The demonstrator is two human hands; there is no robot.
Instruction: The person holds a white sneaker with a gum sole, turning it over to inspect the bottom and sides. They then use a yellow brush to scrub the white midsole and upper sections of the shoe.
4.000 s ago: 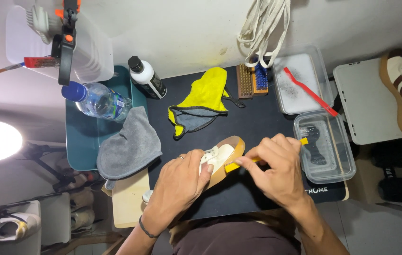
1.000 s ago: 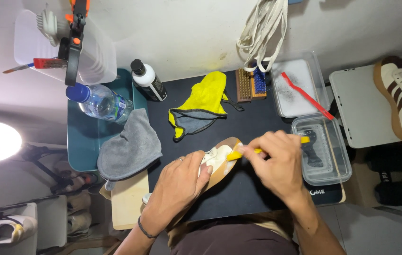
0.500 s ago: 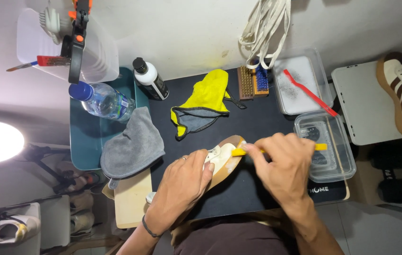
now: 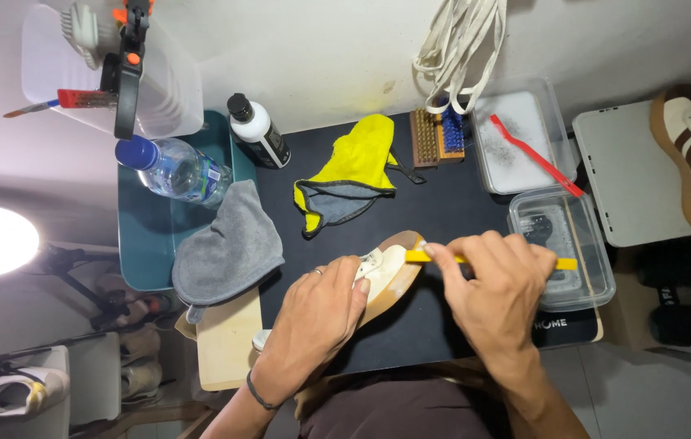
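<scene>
Hands at work over a dark mat (image 4: 459, 203) on the desk: our left hand (image 4: 317, 317) has its fingers wrapped around a cream shoe (image 4: 390, 272) with a tan sole, held just above the mat's near middle, while our right hand (image 4: 496, 297) pinches a yellow-handled brush (image 4: 565, 263) against the sole. We judge that a hard stroke could twist the shoe out of the left grip. The brush handle reaches over a clear tub (image 4: 597, 268) on the right, so a wide backstroke may knock it. A yellow cloth (image 4: 353, 167) lies farther off, and a grey mitt (image 4: 227, 248) to the left.
</scene>
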